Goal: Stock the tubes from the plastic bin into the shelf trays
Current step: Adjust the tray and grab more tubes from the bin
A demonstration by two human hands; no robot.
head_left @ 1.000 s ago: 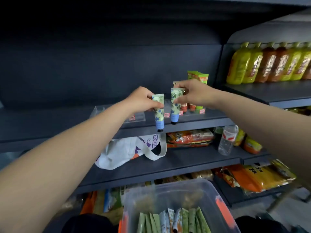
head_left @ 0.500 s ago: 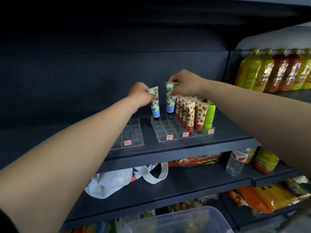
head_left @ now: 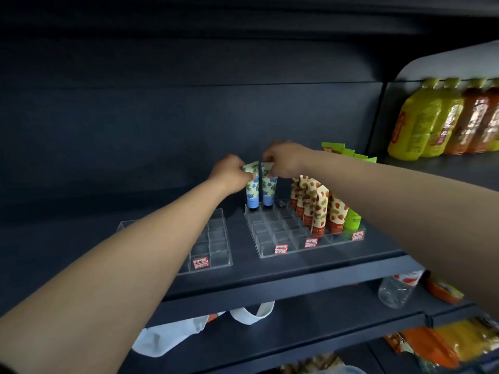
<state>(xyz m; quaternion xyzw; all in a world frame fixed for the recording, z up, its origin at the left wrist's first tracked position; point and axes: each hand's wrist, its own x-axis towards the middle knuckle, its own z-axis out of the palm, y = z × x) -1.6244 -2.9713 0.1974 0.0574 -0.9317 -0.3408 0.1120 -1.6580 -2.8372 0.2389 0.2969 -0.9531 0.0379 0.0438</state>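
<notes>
At frame centre, the left hand (head_left: 229, 172) and right hand (head_left: 283, 160) each pinch a blue tube (head_left: 252, 191) upright in the tray (head_left: 294, 245).

Colours and patterns, shelf view.
Two tubes (head_left: 253, 188) at tray rear: cream-green with dark green leaf and blue print, blue base, dark cap. Row of tubes (head_left: 318, 209) to the right: cream with red strawberry print, red-brown base. Tube (head_left: 353, 218) at row end: plain lime green. Tray (head_left: 272, 228) and second tray (head_left: 213, 238): clear, with red-and-white labels (head_left: 281, 249). Shelf (head_left: 270, 276) and back panel: dark blue-grey. Bottles (head_left: 421, 125) on the right: yellow, then orange-brown. Bag (head_left: 167, 338) below: white. Packets (head_left: 442, 344) at lower right: orange and yellow.
</notes>
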